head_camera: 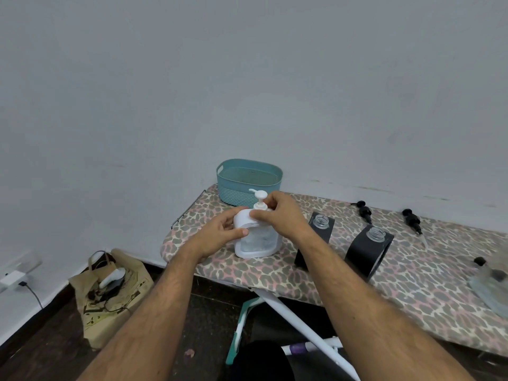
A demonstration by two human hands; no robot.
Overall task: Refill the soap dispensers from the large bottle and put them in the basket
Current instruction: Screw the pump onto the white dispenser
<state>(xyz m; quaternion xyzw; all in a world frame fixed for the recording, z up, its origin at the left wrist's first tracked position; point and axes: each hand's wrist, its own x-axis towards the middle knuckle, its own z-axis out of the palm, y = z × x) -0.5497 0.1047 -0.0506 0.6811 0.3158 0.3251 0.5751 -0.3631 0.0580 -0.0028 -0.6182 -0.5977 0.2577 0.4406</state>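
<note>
Socket [11, 277] low on the wall at far left, dark cable running down from it.
Paper bag [110, 292] on the dark floor below the board's left end; white-handled item and cords inside.
Board [343, 276], leopard-print cover, running from centre to right edge; white legs beneath.
Basket [248, 180], teal, perforated, on the board's far left end against the wall, just behind the white dispenser.
Left hand [220, 235], fingers curled round the left shoulder of the white dispenser, thumb on its front: grasping it.
White dispenser [257, 235], upright on the board's left part, clear body in a white frame, white pump [258, 198] seated on top, nozzle pointing left.
Right hand [277, 213], fingertips pinching the pump collar at the neck of the white dispenser: grasping it.
Black dispenser [320, 229], first of two, just right of the right wrist, clear threaded neck open, pump off.
Second black dispenser [368, 253], rounded, further right and nearer the front edge, neck likewise open.
Two black pumps [364, 211] [412, 220] lying loose near the wall edge, behind the black dispensers, apart from each other.
Large bottle [490, 281], clear, dark cap, lying tilted at the right edge; partly cut off, contents unclear.
</note>
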